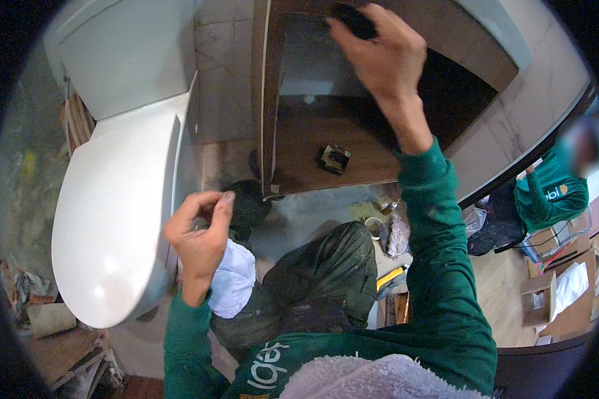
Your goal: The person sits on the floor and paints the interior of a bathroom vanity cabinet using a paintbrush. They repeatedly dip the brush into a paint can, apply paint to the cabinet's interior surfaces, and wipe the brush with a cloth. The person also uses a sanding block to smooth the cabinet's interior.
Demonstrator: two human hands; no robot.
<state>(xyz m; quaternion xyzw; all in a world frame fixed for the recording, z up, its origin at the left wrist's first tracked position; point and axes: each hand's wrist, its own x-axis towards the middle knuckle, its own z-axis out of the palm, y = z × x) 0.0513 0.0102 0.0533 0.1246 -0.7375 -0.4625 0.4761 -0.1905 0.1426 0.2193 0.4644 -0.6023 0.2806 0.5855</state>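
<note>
Gripping a small black object [354,20], the right hand [387,56] is raised at the top of the view, in front of the upper part of an open wooden cabinet [296,159]. Its fingers curl around the object and cover part of it, so its exact kind cannot be made out, nor whether it touches the cabinet. The left hand [199,229] is lower down, just beside the white toilet [110,233], its thumb and forefinger drawn close together; whether the tips meet or pinch something tiny cannot be told. A white cloth-like item [233,282] shows just to the right of the left wrist, near the dark trousers [326,259] of the person's bent leg. On the cabinet's bottom board, near the front edge, lies a small black-and-gold piece [335,159]. Right of the bent leg are a crumpled clear bag [398,238] and a yellow tool [389,278]. A pale towel [379,379] rests over the green top [373,339] at the lower edge. Far right, beyond a dark curved edge, a figure [549,193] in green appears.
</note>
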